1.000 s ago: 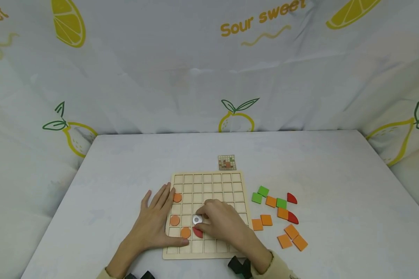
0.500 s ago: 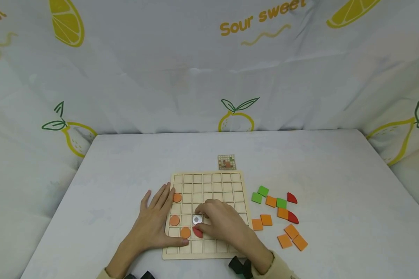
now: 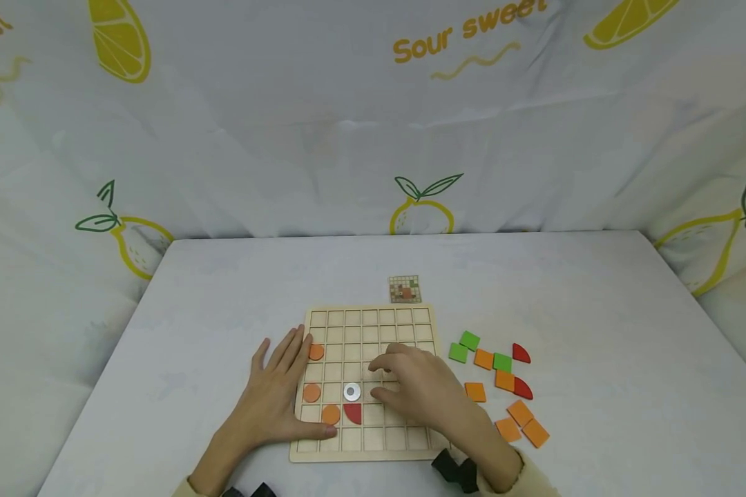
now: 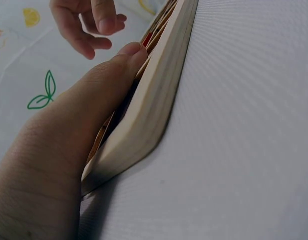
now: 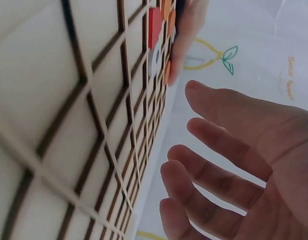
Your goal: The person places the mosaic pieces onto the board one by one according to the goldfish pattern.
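Three orange discs [image 3: 312, 393]: they lie in cells of the board [image 3: 352, 353], at half past ten, nine and half past seven from the white disc [image 3: 351, 392].
White disc: it sits in its own cell, and we see no finger on it.
Red quarter [image 3: 352, 414]: it lies in the next cell, at six o'clock from the white disc, its curve facing half past seven.
Left hand [image 3: 276, 397]: it rests flat at the board's nine o'clock edge, fingers straight toward one o'clock, thumb pointing to three, clamped on nothing; we judge that it steadies the board against sliding.
Right hand [image 3: 413, 386]: it hovers over the board at three o'clock from the white disc, palm inward, fingers loosely curved; thumb and forefinger stand apart, and we see nothing between them.
Card [image 3: 405, 290]: it lies just beyond the board at one o'clock, perhaps put where neither hand covers it.
Green squares [image 3: 458, 353], orange squares [image 3: 536, 433], loose red pieces [image 3: 521, 353]: they scatter on the table [image 3: 597, 310] around three o'clock from the board, likely, we think, for the right hand's easy reach.
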{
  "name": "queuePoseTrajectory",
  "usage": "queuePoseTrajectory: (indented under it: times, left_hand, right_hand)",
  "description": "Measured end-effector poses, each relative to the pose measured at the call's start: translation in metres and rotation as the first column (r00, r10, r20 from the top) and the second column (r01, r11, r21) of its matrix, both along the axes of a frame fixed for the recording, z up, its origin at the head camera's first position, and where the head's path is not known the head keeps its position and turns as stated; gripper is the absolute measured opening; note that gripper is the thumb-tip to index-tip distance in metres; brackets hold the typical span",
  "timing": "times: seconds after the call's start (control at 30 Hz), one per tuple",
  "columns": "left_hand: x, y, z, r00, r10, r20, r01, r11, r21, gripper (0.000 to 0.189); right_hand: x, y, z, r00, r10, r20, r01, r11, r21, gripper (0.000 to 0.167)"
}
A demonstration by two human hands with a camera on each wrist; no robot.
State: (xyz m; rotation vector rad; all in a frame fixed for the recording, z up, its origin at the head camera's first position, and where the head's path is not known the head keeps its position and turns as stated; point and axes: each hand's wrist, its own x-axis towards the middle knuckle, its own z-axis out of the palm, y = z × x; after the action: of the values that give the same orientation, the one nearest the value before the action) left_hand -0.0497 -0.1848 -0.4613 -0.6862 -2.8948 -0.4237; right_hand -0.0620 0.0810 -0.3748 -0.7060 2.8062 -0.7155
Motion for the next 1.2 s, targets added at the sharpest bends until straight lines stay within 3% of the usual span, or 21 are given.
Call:
queuePoseTrajectory:
  times: [0.27,0.53,0.77,0.87,1.07,1.2]
  left_hand:
    - [0.000,0.000,-0.001,1.000,-0.001,0.001,0.001,1.000,-0.004,0.142]
    - [0.001,0.000,0.001,1.000,-0.003,0.006,0.003,1.000,0.002,0.142]
    - [0.002,0.001,0.000,1.000,0.002,0.018,-0.002,1.000,-0.002,0.142]
    - [0.001,0.001,0.000,1.000,0.005,0.024,-0.005,1.000,0.002,0.143]
    - [0.000,0.000,0.000,1.000,0.007,0.019,-0.007,1.000,0.000,0.143]
    - [0.000,0.000,0.000,1.000,0.002,0.006,-0.002,1.000,-0.007,0.143]
  right_hand:
    - [0.005,0.041,0.008,0.996,-0.091,0.005,0.091,0.996,0.026,0.029]
    - [0.011,0.086,0.008,0.996,-0.082,0.043,0.082,0.997,0.002,0.033]
    - [0.007,0.100,0.005,0.980,-0.133,0.150,0.123,0.989,0.078,0.036]
    - [0.006,0.102,0.002,0.982,-0.101,0.162,0.086,0.992,0.097,0.035]
    - [0.006,0.105,-0.003,0.995,0.000,0.095,-0.007,0.998,0.070,0.034]
    - [0.006,0.104,-0.005,0.992,-0.015,0.121,0.007,0.998,0.068,0.034]
